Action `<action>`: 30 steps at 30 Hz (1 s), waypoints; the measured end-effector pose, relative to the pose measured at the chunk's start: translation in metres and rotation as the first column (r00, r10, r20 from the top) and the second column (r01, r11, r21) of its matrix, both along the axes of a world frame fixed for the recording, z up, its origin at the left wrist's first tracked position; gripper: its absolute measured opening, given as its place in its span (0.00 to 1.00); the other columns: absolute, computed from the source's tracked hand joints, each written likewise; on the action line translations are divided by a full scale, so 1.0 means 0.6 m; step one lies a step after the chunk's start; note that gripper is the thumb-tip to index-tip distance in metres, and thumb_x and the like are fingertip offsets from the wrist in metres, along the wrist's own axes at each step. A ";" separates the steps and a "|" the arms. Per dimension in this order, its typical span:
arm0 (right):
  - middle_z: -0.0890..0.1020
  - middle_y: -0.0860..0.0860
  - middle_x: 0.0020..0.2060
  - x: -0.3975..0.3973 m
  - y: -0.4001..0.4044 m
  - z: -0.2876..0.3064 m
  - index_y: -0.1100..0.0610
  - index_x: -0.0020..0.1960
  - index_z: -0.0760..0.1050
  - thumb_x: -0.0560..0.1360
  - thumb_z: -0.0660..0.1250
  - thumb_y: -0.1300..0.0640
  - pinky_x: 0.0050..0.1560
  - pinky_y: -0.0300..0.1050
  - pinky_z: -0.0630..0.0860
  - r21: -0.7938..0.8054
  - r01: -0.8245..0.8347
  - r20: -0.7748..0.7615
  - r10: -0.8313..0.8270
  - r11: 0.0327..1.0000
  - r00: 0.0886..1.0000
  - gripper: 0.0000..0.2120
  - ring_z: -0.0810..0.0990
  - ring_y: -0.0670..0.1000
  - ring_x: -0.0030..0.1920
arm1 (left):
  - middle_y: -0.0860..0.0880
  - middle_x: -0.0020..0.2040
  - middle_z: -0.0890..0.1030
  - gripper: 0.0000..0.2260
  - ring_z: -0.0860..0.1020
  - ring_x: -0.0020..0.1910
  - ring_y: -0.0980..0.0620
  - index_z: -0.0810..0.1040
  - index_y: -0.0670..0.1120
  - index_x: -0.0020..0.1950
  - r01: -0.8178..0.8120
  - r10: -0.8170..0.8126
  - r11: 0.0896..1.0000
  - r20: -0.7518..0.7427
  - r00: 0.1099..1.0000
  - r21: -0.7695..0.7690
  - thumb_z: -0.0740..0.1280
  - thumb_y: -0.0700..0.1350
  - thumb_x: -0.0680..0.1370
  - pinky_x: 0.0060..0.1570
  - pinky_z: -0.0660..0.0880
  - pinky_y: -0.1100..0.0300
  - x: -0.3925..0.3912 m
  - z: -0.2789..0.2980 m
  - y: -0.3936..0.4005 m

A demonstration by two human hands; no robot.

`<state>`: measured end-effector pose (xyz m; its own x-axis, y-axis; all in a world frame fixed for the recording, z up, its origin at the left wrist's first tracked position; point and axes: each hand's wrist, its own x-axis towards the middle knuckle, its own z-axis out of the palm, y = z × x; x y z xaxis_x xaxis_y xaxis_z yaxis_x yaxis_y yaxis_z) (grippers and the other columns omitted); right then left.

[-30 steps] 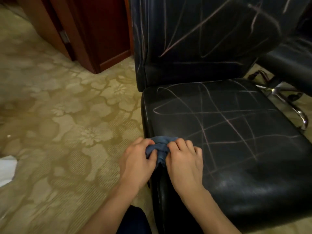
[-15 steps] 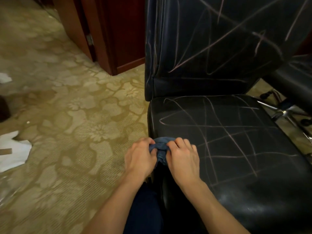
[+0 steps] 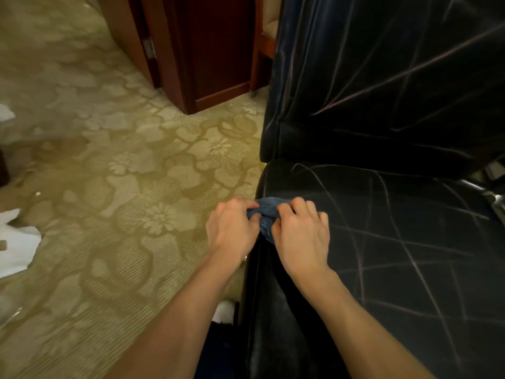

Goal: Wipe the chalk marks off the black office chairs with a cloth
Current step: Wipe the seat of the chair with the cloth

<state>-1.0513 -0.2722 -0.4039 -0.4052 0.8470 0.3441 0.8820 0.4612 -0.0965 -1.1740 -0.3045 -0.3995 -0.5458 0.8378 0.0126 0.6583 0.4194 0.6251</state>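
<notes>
A black office chair fills the right side; its seat [image 3: 410, 236] and backrest [image 3: 382, 77] are crossed by pale chalk lines. A bunched blue cloth [image 3: 266, 214] lies at the seat's front left corner. My left hand [image 3: 232, 228] and my right hand [image 3: 300, 236] both grip the cloth, one on each side, fingers curled into the fabric. Most of the cloth is hidden under my fingers.
Patterned beige carpet [image 3: 123, 173] covers the floor to the left. A dark red wooden cabinet [image 3: 213, 50] stands behind the chair's left side. White paper scraps [image 3: 16, 250] lie at the left edge. Chrome parts of another chair [image 3: 494, 198] show at the right.
The view has swung left and down, so the chair sits further right in frame. Both hands stay on the cloth at the seat's corner, working the fabric slightly.
</notes>
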 end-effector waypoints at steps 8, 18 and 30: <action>0.78 0.54 0.42 -0.001 0.108 0.023 0.57 0.45 0.80 0.71 0.71 0.58 0.44 0.52 0.71 -0.020 -0.029 0.040 0.030 0.999 0.999 0.05 0.77 0.57 0.46 | 0.52 0.56 0.84 0.10 0.80 0.56 0.48 0.84 0.53 0.58 0.050 -0.057 0.995 0.078 0.995 0.090 0.70 0.47 0.77 0.56 0.77 0.54 -0.018 -0.004 0.108; 0.77 0.56 0.56 0.001 0.252 0.035 0.57 0.62 0.77 0.79 0.61 0.55 0.55 0.53 0.71 -0.101 0.058 0.080 -0.050 0.993 0.996 0.14 0.74 0.58 0.59 | 0.45 0.53 0.84 0.12 0.80 0.54 0.42 0.84 0.53 0.58 0.203 -0.204 0.975 0.007 0.979 0.087 0.67 0.44 0.78 0.51 0.78 0.51 -0.018 0.004 0.279; 0.77 0.57 0.58 0.020 0.278 0.047 0.58 0.63 0.77 0.80 0.61 0.57 0.54 0.52 0.70 -0.130 0.179 0.046 -0.175 0.975 0.984 0.14 0.74 0.59 0.60 | 0.44 0.58 0.82 0.13 0.79 0.57 0.41 0.82 0.53 0.61 0.266 -0.256 0.962 -0.138 0.957 0.059 0.66 0.44 0.79 0.48 0.73 0.55 0.016 0.015 0.311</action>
<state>-1.0396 -0.1052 -0.3759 -0.2544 0.9435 0.2122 0.9524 0.2826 -0.1148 -1.1645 -0.1182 -0.3906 -0.2978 0.9447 0.1371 0.8147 0.1767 0.5523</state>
